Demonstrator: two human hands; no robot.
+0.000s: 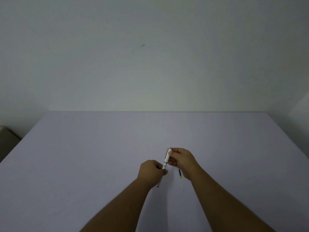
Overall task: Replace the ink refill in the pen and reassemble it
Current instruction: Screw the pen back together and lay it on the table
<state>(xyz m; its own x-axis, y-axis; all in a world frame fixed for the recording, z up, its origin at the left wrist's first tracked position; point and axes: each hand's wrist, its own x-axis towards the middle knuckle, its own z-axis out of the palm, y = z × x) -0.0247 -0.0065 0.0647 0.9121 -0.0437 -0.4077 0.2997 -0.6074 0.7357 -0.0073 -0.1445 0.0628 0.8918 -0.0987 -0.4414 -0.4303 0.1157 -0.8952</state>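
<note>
Both hands, left hand (153, 171) and right hand (181, 159), fingers closed on pen (166, 160) mid-tabletop (83, 164); refill (180, 174) beside; edges well apart.

Both forearms reach forward, left hand (153, 171) and right hand (181, 159) with fingers curled closed.

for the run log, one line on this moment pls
left hand grips pen lower barrel | right hand grips cap end | refill on table

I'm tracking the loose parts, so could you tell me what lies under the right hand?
A refill lies on the table, dark with a yellow band, partly under the right hand; its upper end is covered.
</note>
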